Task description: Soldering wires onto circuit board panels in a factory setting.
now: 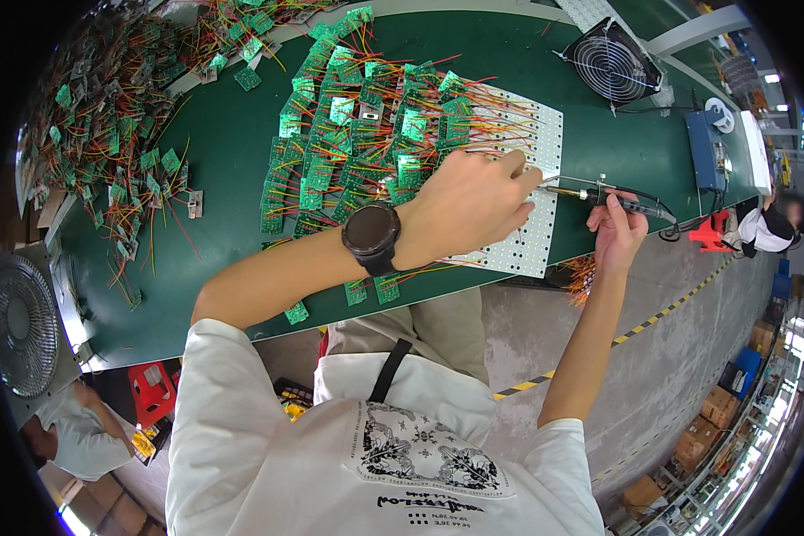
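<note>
1. White panel (529, 254), dotted with small pale squares and dark holes, lying on the tabletop (219, 147) near its front edge; its left part is covered by wired boards.
2. Green circuit boards (411, 170), set in overlapping columns, with red and yellow wires reaching rightward over the panel.
3. Soldering iron (584, 194), its tip pointing left at the panel's right edge, just beside the left fingers.
4. Right hand (618, 234), closed around the iron's handle.
5. Left hand (478, 196), above the panel, fingers bent; whether it grips anything cannot be told.
6. Black round fan (609, 64), at the far right of the tabletop.
7. Blue box (706, 150), beside a white spool (719, 114).
8. Tangled heap of wired boards (107, 112), at far left.
</note>
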A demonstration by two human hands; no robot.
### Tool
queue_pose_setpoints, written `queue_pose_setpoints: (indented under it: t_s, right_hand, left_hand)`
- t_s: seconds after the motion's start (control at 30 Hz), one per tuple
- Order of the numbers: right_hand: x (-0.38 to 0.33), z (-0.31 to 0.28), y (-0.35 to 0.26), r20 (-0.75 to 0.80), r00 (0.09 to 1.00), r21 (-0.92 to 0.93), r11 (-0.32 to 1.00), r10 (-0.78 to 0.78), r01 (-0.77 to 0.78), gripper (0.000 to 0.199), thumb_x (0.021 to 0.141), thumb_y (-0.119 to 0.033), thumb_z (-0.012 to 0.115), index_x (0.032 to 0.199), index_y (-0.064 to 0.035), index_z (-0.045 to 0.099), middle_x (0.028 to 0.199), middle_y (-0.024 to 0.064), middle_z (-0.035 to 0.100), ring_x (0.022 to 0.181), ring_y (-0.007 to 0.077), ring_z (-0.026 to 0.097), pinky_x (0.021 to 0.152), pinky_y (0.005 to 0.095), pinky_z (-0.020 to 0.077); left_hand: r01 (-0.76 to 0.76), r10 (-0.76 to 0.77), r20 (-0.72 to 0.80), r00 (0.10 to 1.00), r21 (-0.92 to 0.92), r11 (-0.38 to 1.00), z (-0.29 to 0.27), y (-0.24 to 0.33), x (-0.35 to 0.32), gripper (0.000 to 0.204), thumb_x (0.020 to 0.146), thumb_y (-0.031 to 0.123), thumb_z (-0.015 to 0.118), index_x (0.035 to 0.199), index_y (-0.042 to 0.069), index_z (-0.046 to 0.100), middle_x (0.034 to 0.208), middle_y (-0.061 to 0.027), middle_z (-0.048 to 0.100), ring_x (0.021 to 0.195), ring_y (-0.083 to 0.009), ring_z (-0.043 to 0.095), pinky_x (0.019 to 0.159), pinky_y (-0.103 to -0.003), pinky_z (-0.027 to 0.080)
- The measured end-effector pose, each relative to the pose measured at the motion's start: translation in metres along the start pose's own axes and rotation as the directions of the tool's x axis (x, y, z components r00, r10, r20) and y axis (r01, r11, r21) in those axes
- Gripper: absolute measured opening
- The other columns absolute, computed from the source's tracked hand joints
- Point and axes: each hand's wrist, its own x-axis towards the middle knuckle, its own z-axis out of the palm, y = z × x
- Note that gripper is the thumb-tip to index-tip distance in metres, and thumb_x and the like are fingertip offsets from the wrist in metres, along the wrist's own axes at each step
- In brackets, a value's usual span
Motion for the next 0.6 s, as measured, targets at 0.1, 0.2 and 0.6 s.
queue_pose_setpoints:
  t_s: [0.1,0.2,0.6]
  right_hand:
    - [0.001,-0.001,0.001,-0.003,1.000,0.020,1.000,-0.007,0.007,0.018,0.089,-0.007,0.059,0.101,0.0056,0.059,0.067,0.0111,0.060,0.050,0.0161,0.055,0.046,0.0244,0.0408]
    - [0.001,0.002,-0.001,-0.024,1.000,0.043,0.999,0.001,0.000,0.019,0.088,-0.008,0.062,0.100,0.0058,0.059,0.066,0.0119,0.061,0.048,0.0161,0.055,0.044,0.0246,0.0407]
    - [0.003,0.001,-0.004,-0.021,0.999,0.076,0.996,0.040,-0.038,0.017,0.088,-0.009,0.061,0.099,0.0046,0.060,0.066,0.0105,0.060,0.050,0.0156,0.055,0.046,0.0245,0.0406]
  left_hand:
    - [-0.060,0.068,0.172,0.983,-0.053,0.997,-0.009,0.001,0.000,0.022,0.079,0.025,0.070,0.084,0.004,0.065,0.098,-0.0096,0.059,0.072,-0.0255,0.063,0.055,-0.037,0.050]
    - [-0.249,0.250,0.128,0.960,-0.018,0.968,-0.008,-0.006,0.001,0.023,0.077,0.026,0.071,0.083,0.004,0.067,0.101,-0.0084,0.058,0.092,-0.0240,0.059,0.069,-0.035,0.050]
    - [-0.212,0.219,0.060,0.974,-0.101,0.972,0.014,-0.013,0.001,0.007,0.076,0.014,0.067,0.078,0.009,0.069,0.077,-0.0051,0.060,0.077,-0.0232,0.060,0.071,-0.037,0.047]
